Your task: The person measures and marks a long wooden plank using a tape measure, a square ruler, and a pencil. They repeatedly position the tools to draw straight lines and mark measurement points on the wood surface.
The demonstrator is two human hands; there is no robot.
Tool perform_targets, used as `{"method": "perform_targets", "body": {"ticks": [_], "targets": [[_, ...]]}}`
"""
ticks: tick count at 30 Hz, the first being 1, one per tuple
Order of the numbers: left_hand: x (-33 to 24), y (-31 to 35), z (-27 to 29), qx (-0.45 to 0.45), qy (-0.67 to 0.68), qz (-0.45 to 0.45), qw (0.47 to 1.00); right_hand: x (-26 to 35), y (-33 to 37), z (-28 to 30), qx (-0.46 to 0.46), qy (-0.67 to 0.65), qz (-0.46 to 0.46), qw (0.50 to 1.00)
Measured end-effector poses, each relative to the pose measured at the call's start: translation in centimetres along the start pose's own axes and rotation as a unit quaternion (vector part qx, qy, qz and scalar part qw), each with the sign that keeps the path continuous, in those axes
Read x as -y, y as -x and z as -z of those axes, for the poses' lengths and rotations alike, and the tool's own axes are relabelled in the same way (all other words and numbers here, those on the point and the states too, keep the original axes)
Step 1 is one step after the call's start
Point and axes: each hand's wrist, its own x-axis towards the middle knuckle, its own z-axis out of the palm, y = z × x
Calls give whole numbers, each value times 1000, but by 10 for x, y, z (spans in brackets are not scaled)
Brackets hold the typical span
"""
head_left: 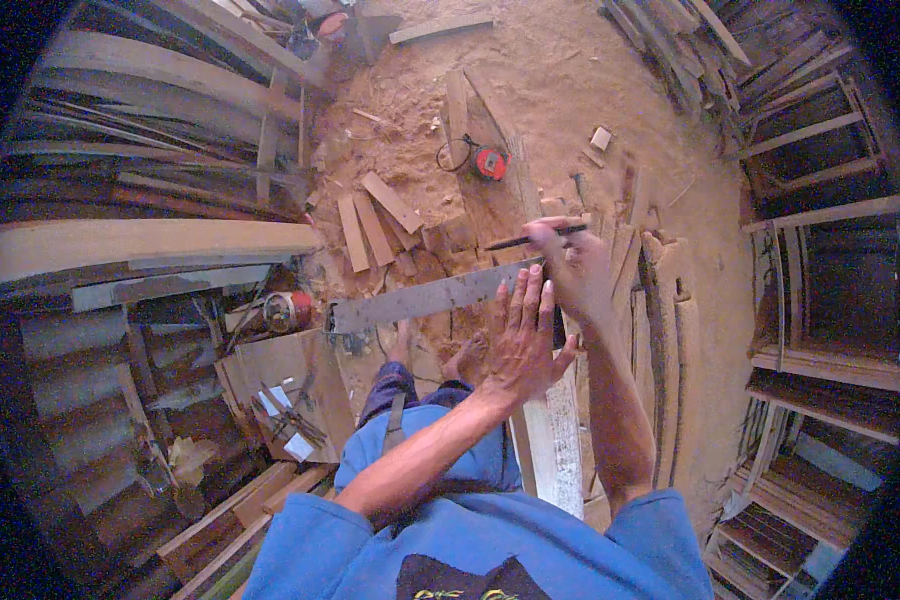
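Note:
My left hand (520, 345) holds a try square down, fingers stretched over the metal blade (420, 300) and thumb out beside its dark stock (559, 328). The blade reaches out to the left. Just right of those fingertips, my right hand (578, 270) is closed on a dark pencil (515, 242), its point toward the left; this hand is blurred by motion. Beneath my hands runs a long board (553, 440) with a pale, whitish near end. A red and black tape measure (490, 163) lies farther off on the wood.
Several short wood pieces (375, 230) lie on the sawdust-covered floor (560, 80) ahead left. Long rough planks (660, 340) lie to my right. A red and silver power tool (286, 312) sits at left by a wooden box (290, 375). Stacked timber lines both sides.

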Motion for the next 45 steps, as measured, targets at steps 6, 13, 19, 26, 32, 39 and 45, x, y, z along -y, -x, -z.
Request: {"method": "perform_targets", "body": {"ticks": [6,13,19,26,32,39,45], "targets": [[1,-1,-3,3,43,2,999,24,-16,7,37,170,47,984],[3,2,-6,-10,36,-16,999,35,-17,8,-5,90,137,986],[2,0,-5,-23,32,-21,999,0,-23,23,-82,290,198,933],[4,4,-7,-48,38,-42,997,-70,21,24,147,-28,-65,987],[7,9,-2,-115,55,-106,986,-72,47,26,104,-243,-200,944],[30,48,24,-53,104,-25,993,-27,76,90,-100,-291,-122,944],[44,56,19,59,143,39,987,-85,126,76,-26,71,-27,997]]}}
